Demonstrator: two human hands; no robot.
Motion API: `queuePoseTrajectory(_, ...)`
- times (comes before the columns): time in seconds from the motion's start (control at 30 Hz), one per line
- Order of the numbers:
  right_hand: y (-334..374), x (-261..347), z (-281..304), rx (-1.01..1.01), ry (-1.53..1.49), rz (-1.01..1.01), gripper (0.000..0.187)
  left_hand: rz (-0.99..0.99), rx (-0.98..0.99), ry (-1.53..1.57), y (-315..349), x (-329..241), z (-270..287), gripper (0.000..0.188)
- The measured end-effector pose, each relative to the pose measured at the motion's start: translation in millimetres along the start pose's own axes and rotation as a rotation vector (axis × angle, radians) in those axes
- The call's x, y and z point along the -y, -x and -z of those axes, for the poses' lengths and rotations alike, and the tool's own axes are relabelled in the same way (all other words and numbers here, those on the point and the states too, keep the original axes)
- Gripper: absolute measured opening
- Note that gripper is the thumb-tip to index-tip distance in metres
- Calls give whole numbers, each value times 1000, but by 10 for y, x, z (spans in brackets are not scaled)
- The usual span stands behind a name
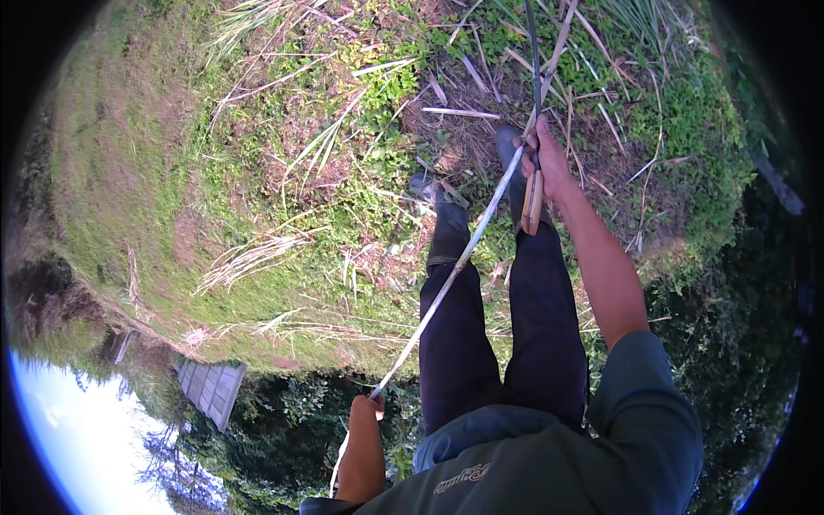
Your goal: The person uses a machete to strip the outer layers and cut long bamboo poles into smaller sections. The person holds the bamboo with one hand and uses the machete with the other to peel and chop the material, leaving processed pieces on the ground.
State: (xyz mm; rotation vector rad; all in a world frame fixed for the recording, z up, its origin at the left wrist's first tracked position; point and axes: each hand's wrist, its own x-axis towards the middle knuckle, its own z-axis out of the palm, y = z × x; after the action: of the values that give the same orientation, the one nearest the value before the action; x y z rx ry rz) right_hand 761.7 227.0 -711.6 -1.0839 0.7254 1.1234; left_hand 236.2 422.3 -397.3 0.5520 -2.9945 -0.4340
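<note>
A long pale cane stalk (468, 249) with nodes runs slantwise across my legs, from lower left to upper right. At its lower end, my left hand (376, 407) is closed around it, the fingers partly hidden by my wrist. My right hand (552, 159) is closed on a machete where its wooden handle (532, 204) meets the dark blade (535, 56). The handle sticks out below the hand, towards me, and the blade points away. The stalk crosses the blade at my right fingertips; whether they also grip it, I cannot tell.
Cut stalks (461, 112) and dry leaf strips (257, 257) litter the grass around my boots (448, 227). Long green leaves (249, 26) lie farther off. Dark bushes (296, 412) and a grey slatted panel or roof (210, 390) are at the lower left.
</note>
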Motion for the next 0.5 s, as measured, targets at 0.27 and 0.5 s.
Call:
queuePoseTrajectory(0.27,34,-87,90,-148,210,-19,53,-1505,321,-787,-890,953,383,25)
queuePoseTrajectory(0.5,-17,-30,-29,-170,684,73,67,-1718,616,-1477,-400,1124,306,43)
